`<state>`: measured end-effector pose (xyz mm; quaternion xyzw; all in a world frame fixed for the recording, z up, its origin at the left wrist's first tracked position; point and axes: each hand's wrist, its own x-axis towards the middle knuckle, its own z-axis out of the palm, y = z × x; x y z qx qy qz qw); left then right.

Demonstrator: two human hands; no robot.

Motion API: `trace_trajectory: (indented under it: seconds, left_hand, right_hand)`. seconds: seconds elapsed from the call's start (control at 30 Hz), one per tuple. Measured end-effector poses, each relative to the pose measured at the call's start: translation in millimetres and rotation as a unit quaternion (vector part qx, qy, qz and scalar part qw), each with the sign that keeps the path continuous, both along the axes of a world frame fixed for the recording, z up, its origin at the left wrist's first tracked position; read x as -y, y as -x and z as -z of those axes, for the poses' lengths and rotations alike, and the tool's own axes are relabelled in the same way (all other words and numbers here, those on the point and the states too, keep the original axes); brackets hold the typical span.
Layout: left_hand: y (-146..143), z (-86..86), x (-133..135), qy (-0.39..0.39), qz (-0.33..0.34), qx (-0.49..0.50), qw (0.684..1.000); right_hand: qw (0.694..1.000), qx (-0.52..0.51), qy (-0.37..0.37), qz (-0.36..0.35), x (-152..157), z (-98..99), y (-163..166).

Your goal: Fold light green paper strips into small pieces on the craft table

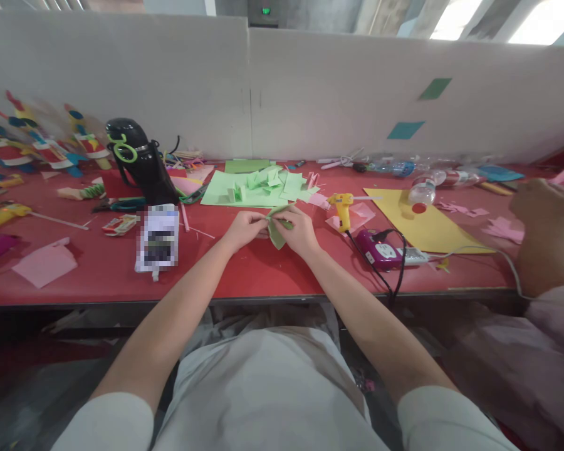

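Between my two hands is a folded piece of green paper, held over the red table near its middle. My left hand pinches its left side with thumb and fingers. On the other side my right hand grips it, fingers curled round the edge. Just beyond my hands, light green paper sheets lie flat, with several small folded green paper pieces on top. A yellow glue gun rests on pink paper to the right of my right hand.
A black bottle and a phone are at left. Right of me sit a purple power strip with cables, yellow paper and plastic bottles. Another person's hand is at far right. Paper figures stand back left.
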<state>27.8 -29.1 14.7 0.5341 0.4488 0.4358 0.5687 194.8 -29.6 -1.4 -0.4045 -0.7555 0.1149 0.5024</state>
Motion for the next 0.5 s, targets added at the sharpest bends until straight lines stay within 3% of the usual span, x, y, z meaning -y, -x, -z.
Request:
trace_trajectory:
  seconds: [0.5]
  left_hand:
    - [5.2, 3.2, -5.8, -0.013, -0.006, 0.038, 0.999]
  right_hand:
    - [0.998, 0.051, -0.048, -0.004, -2.6, 2.9, -1.3]
